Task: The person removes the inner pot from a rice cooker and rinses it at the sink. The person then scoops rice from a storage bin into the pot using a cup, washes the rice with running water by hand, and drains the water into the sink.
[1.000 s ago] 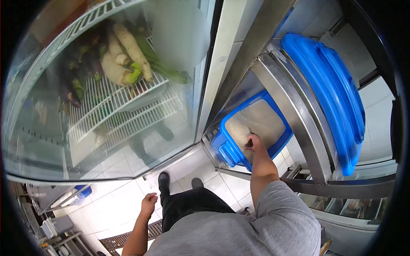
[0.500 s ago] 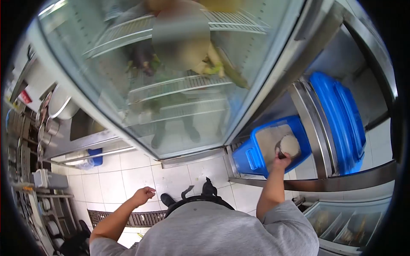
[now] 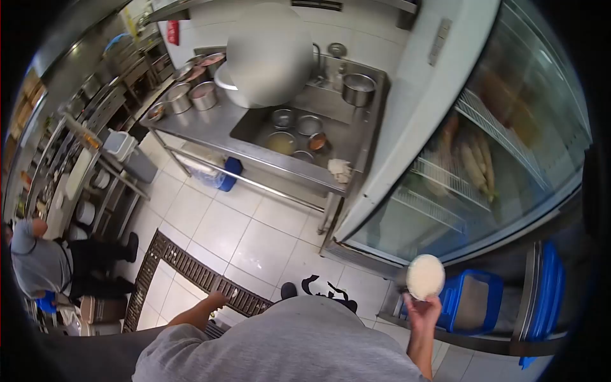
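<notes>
Right fingers (image 3: 434, 304) grip the bowl (image 3: 425, 277) from its near side

Five vessels (image 3: 280, 142) in the sink (image 3: 251, 127), one pot (image 3: 358, 90) at the back right corner of the table (image 3: 207, 124), one cloth (image 3: 340, 170) near its front right corner

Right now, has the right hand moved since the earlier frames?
Yes: the right hand went from over the open blue bin to outside its left end.

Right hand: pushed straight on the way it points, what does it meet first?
Probably the fridge's glass door, with the filled bowl in the right hand leading; depth is unclear here.
</notes>
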A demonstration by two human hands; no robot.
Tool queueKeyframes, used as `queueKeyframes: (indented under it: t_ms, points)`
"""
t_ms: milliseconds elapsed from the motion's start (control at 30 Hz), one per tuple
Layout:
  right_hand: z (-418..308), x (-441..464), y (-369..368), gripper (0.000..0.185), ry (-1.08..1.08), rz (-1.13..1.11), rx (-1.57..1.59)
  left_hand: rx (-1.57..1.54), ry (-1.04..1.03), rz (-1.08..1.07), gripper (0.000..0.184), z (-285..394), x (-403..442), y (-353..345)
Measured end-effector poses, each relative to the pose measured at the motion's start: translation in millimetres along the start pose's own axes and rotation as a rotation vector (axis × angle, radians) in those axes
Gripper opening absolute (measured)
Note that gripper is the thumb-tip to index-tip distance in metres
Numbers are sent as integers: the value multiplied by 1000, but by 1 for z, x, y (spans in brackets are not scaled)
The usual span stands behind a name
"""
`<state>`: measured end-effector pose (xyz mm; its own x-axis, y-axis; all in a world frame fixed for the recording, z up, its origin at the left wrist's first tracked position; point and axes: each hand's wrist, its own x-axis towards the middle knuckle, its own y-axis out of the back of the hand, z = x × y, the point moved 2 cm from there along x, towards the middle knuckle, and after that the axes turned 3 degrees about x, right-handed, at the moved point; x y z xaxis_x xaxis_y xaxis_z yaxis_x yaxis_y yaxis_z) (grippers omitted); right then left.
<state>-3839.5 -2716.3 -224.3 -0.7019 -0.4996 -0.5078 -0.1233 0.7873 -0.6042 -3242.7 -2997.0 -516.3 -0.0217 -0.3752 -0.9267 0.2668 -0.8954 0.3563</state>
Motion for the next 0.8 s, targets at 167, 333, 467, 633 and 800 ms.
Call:
queueKeyframes:
  t_ms: [167, 333, 467, 633, 800]
  points:
    - [117, 6, -151, 63, -409, -222, -43, -377, 63, 103, 35, -46, -18, -8]
    - [180, 55, -333, 55, -458, -360, 18, -799, -13, 251, 35, -66, -20, -17]
    - [190, 116, -507, 44, -350, -555, 49, -1014, 53, 259, 32, -104, 2, -57]
    - [204, 217, -719, 49, 107, -750, -191, -878, 87, 356, 27, -122, -52, -104]
    - [270, 278, -831, 62, 1532, -284, -995, -1275, 708, -39, 27, -107, -60, -174]
